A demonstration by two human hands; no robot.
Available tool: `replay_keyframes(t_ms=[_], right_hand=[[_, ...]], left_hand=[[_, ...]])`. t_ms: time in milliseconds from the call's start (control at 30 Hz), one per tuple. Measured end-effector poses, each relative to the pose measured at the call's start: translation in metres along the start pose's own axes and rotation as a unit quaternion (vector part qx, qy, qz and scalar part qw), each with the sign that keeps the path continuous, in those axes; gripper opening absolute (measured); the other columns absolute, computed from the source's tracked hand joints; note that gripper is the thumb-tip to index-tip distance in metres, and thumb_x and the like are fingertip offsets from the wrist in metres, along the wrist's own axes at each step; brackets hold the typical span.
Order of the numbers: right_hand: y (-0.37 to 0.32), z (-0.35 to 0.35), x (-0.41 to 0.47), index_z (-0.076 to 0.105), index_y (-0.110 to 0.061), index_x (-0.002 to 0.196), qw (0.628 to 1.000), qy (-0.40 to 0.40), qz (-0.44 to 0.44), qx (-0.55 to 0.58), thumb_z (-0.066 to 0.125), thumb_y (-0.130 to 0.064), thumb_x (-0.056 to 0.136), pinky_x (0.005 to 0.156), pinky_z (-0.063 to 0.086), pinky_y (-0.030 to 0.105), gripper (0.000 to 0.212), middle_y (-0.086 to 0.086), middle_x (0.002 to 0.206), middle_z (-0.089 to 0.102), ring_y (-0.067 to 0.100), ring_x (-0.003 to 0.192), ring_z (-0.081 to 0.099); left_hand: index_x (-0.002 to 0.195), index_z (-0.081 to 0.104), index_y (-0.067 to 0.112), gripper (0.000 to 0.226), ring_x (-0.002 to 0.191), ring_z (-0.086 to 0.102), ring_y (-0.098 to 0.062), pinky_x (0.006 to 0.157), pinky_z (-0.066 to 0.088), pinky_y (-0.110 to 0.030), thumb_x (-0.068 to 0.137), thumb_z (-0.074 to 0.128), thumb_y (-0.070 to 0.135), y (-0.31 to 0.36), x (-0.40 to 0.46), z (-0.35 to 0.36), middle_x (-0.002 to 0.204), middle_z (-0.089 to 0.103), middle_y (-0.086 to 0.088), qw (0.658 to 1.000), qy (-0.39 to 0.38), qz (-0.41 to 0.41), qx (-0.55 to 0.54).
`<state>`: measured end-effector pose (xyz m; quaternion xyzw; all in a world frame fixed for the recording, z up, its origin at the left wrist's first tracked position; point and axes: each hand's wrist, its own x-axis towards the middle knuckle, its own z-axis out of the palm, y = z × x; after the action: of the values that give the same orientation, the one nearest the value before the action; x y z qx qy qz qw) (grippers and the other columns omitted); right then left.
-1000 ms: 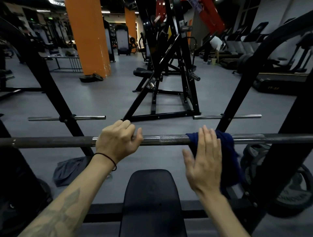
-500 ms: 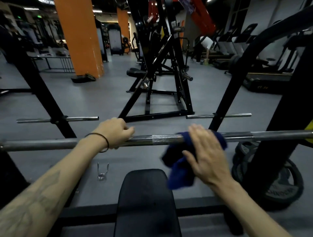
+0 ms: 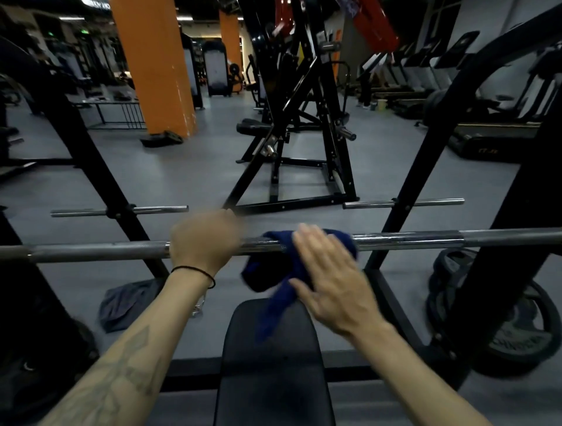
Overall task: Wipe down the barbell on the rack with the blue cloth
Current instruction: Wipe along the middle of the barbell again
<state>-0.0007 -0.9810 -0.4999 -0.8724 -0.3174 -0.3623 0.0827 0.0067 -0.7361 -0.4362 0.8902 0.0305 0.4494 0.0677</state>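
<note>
Blue cloth (image 3: 307, 258), soft and limp, drapes over the rigid steel barbell (image 3: 407, 240); the flat, straight-fingered right hand (image 3: 331, 279) presses it there while the left hand (image 3: 203, 243) grips the bar.

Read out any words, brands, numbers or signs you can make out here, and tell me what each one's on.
Nothing here reads with certainty.
Weight plate: raised lettering along the lower rim, too blurred to read.
Treadmill: small gold mark on the side of its base, too small to read.
Lit sign at the ceiling, top left: cut off by the frame edge and blurred.
Barbell and blue cloth: no text shows.
</note>
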Motion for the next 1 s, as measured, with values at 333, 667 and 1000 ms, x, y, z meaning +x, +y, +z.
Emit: replay_keyframes(t_ms=[333,667,1000], right_hand=[[-0.071,0.021,0.027,0.025,0.001,0.159,0.977,0.076,0.190,0.066,0.038,-0.052,0.105,0.129,0.004,0.047,0.077,0.017,0.168,0.023,0.030,0.158,0.010],[0.032,-0.013,-0.018,0.033,0.001,0.156,0.977,0.063,0.198,-0.040,0.035,-0.049,0.105,0.129,0.010,0.046,0.071,0.018,0.162,0.035,0.031,0.155,0.024],[-0.084,0.016,0.033,0.030,-0.002,0.159,0.996,0.000,0.076,0.048,0.036,-0.054,0.105,0.128,0.014,0.044,0.074,0.014,0.166,0.028,0.026,0.157,0.017]], left_hand=[[0.050,0.047,0.012,0.043,0.037,0.040,-0.031,0.051,0.017,-0.025,0.090,0.042,0.024,0.001,-0.001,0.002,0.043,0.045,-0.006,0.999,0.030,0.032,0.019],[0.058,0.041,0.018,0.042,0.044,0.041,-0.026,0.050,0.018,-0.026,0.098,0.039,0.028,-0.003,-0.005,0.000,0.053,0.038,0.002,0.992,0.067,0.099,-0.026],[0.052,0.049,0.017,0.046,0.040,0.048,-0.026,0.050,0.017,-0.024,0.096,0.044,0.029,-0.004,-0.006,0.000,0.047,0.050,0.001,0.994,0.037,0.101,-0.002]])
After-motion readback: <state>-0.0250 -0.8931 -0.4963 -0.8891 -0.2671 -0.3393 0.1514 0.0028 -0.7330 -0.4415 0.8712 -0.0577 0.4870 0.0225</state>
